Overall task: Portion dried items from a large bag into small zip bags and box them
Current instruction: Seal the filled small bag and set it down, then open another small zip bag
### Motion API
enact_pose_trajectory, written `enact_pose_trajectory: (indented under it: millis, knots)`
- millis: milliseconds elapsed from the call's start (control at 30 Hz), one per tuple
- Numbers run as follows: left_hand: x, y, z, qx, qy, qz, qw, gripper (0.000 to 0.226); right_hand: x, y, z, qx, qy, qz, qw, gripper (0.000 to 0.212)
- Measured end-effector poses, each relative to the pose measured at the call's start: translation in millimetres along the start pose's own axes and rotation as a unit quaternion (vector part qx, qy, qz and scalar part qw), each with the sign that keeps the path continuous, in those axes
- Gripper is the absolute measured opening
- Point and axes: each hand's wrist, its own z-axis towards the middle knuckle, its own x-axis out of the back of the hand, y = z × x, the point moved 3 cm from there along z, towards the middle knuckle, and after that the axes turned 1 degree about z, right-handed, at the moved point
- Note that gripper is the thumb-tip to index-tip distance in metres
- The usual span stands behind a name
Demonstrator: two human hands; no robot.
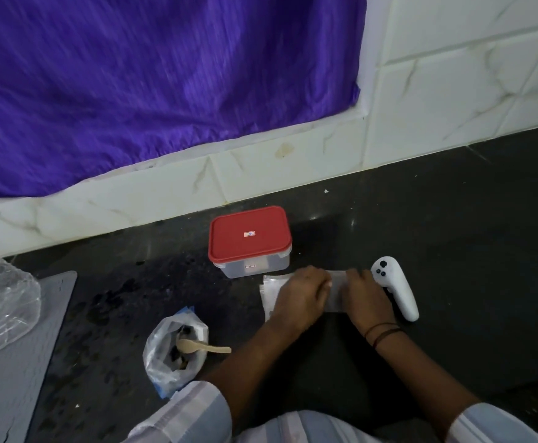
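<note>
On the dark counter lies a stack of small clear zip bags [269, 290], and both of my hands rest on it. My left hand [299, 298] presses the stack's middle while my right hand [365, 298] pinches one small zip bag [336, 292] at its right end. Just behind them stands a clear plastic box with a red lid [250, 239], closed. To the lower left, the large open bag [173, 353] holds dark dried items, with a wooden spoon [202, 346] stuck in its mouth.
A white hand controller [395, 287] lies right beside my right hand. A crumpled clear plastic bag [2, 302] sits at the far left on a grey mat [12, 378]. A white tiled wall and purple curtain [149, 75] rise behind the counter.
</note>
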Motion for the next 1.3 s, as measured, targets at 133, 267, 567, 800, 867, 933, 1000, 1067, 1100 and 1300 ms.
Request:
enact_pose_trajectory:
  millis: [133,267,567,800,867,933,1000,1067,1100,1300]
  knots:
    - [-30,22,2,-0.016,-0.150,0.020,0.988,0.015,0,5,-10,0.004,-0.020,-0.065,0.998,0.024]
    - [-37,27,2,0.029,-0.216,0.050,0.975,0.018,-1,4,-12,-0.003,-0.014,-0.017,1.000,0.019]
    - [3,19,1,0.093,0.061,-0.061,0.992,0.040,25,-2,-34,-0.015,0.025,0.308,0.951,0.018]
    - [63,3,-3,0.179,-0.045,-0.149,0.971,0.011,54,-28,-44,0.091,0.011,0.261,0.961,0.017]
    - [72,0,-14,0.223,-0.041,-0.191,0.955,0.010,57,-42,-47,0.142,0.081,0.151,0.975,0.012]
    - [81,2,-26,0.250,-0.021,-0.213,0.944,0.010,60,-61,-52,0.144,0.113,0.145,0.972,0.009]
    - [91,3,-41,0.257,0.015,-0.222,0.940,0.012,62,-88,-60,0.109,0.074,0.252,0.959,0.011]
    - [101,7,-54,0.243,0.047,-0.222,0.943,0.016,61,-111,-66,0.048,0.013,0.368,0.928,0.013]
    - [106,9,-61,0.242,0.060,-0.228,0.941,0.018,60,-121,-67,0.025,-0.007,0.403,0.915,0.015]
    - [133,2,-98,0.277,0.105,-0.265,0.917,0.020,48,-158,-77,-0.043,-0.118,0.502,0.856,0.010]
